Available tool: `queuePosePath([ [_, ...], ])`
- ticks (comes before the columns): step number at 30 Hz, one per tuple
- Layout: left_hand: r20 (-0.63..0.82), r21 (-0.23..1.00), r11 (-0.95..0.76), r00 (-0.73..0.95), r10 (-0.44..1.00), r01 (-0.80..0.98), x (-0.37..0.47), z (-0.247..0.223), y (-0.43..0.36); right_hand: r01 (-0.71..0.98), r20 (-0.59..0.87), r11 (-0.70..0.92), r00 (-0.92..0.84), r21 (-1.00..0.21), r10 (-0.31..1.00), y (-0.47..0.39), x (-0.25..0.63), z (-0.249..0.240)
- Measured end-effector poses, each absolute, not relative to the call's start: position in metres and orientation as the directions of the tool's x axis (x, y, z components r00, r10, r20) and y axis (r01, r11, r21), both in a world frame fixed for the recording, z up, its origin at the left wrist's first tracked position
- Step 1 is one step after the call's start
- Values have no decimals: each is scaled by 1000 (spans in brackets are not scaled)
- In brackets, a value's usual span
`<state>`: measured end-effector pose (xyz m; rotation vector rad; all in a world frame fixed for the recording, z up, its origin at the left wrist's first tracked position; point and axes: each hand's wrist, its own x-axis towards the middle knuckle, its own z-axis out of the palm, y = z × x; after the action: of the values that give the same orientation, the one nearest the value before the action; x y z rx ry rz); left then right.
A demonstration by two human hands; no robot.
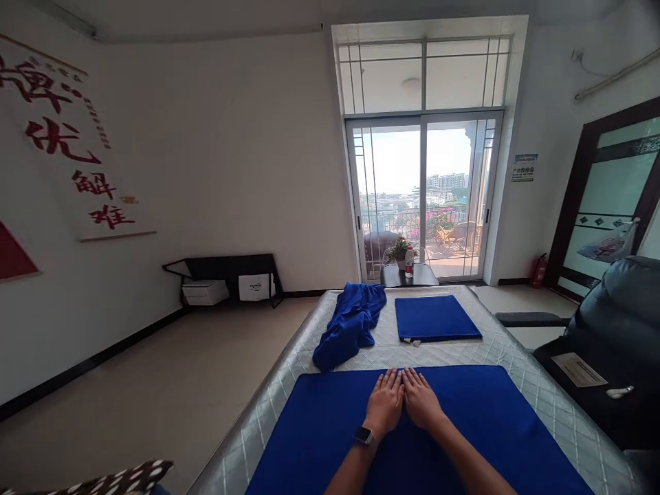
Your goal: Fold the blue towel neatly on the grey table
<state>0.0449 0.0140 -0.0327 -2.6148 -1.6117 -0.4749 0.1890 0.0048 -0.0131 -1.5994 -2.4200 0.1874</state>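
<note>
A blue cloth (479, 419) lies spread flat on the quilted white mattress (273, 395). My left hand (386, 400), with a watch on its wrist, rests palm down near the cloth's far edge. Beside it my right hand (420, 399) lies flat too, the two index fingers close together. Neither hand holds anything; the fingers of both are stretched out. Beyond them on the left is a crumpled blue cloth (351, 323). To its right a smaller blue cloth (436, 317) lies in a neat rectangle, with small white tags at its near edge.
A small table (420, 276) with a plant (399, 249) and a bottle (409, 262) stands past the mattress, before the sliding glass door (392, 185). A black chair (619, 330) is at the right. White boxes (206, 292) sit by a dark rack against the wall.
</note>
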Motion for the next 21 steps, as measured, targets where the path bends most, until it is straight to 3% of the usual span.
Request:
queuePosePath([
  [7,263,197,-426,371,891,883,41,-41,15,896,114,350,-332,-273,937,10,193,-32],
  [14,224,170,-431,391,893,886,42,-38,17,898,95,332,-318,-289,943,10,191,-27],
  [21,167,122,-292,271,948,949,-39,-36,19,948,65,219,-209,-232,976,11,267,-31],
])
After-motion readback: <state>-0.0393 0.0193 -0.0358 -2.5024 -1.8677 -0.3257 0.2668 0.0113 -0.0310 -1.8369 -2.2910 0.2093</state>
